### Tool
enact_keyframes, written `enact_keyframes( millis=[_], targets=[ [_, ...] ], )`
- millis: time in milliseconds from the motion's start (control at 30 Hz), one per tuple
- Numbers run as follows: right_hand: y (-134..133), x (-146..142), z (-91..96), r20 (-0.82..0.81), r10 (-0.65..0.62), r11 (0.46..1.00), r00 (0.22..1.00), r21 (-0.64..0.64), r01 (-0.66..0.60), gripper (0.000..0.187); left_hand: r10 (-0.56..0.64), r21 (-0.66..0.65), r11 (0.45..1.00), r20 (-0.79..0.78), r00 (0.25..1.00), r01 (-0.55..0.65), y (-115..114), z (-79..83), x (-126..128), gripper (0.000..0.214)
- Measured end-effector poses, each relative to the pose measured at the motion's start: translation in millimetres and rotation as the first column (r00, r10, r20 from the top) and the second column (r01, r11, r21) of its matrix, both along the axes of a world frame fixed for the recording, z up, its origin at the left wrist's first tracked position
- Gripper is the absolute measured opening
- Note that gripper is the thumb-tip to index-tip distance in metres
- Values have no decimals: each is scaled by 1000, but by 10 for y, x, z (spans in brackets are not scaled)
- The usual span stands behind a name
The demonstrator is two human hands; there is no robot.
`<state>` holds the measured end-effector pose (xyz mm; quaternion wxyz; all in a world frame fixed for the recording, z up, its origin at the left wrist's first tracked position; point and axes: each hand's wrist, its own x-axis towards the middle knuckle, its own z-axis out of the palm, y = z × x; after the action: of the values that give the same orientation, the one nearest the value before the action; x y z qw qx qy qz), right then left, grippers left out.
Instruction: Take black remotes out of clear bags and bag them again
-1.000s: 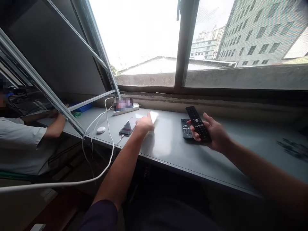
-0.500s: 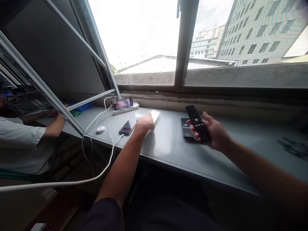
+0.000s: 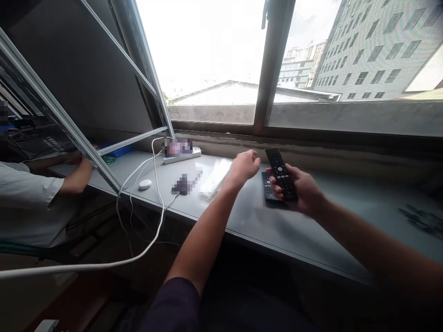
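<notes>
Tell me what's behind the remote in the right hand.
Behind the held remote, a second remote shows on the table, its left side and some buttons visible. The held remote and the right hand cover the rest.

Head cam, single wide view, forward and down.
Worn on the person's head, above and behind the near edge of the grey table (image 3: 252,212), facing the window (image 3: 202,55) at 12 o'clock. Own hands are near: left hand (image 3: 245,167) just off centre toward 3, right hand (image 3: 304,191) farther out between 3 and 4. Metal frame (image 3: 55,106) cuts across at 10; neighbour's sleeve (image 3: 31,182) at 9. Far depth: building (image 3: 367,57) at 2.
</notes>
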<state>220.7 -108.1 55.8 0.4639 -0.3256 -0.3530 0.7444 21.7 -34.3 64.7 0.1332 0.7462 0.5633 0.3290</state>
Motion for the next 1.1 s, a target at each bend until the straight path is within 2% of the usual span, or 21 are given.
enact_keyframes(
  millis=[67, 200, 267, 367, 533, 633, 833, 967, 1100],
  targets=[
    [19, -44, 45, -53, 22, 1000, 998, -13, -23, 37, 19, 7, 1000, -72, 997, -18, 80, -120, 137, 29],
    [60, -112, 65, -139, 45, 997, 989, -62, -54, 31, -21, 109, 993, -155, 988, 38, 119, -335, 271, 27],
    [65, -121, 58, -194, 46, 995, 980, -75, -62, 33, -63, 163, 983, -155, 986, 88, 106, -415, 281, 26],
    [46, -86, 57, -246, 57, 996, 968, -55, -72, 37, -78, 217, 971, -109, 991, 100, 101, -516, 273, 28],
    [-24, 4, 61, -223, 62, 998, 973, 16, -60, 40, -96, 243, 963, -108, 989, 120, 147, -654, 276, 28],
    [-53, 3, 36, -230, 70, 998, 971, 8, -70, 40, -121, 229, 962, -126, 985, 147, 167, -681, 284, 29],
    [-51, -28, -38, -288, 59, 991, 956, -96, -90, 36, -169, 232, 952, -142, 975, 199, 181, -639, 291, 27],
    [-32, 11, -88, -265, 58, 991, 962, -98, -87, 32, -159, 228, 956, -124, 979, 184, 195, -627, 271, 27],
    [-30, 48, -111, -232, 110, 989, 966, -73, -130, 31, -154, 230, 956, -142, 978, 184, 227, -643, 223, 28]
  ],
)
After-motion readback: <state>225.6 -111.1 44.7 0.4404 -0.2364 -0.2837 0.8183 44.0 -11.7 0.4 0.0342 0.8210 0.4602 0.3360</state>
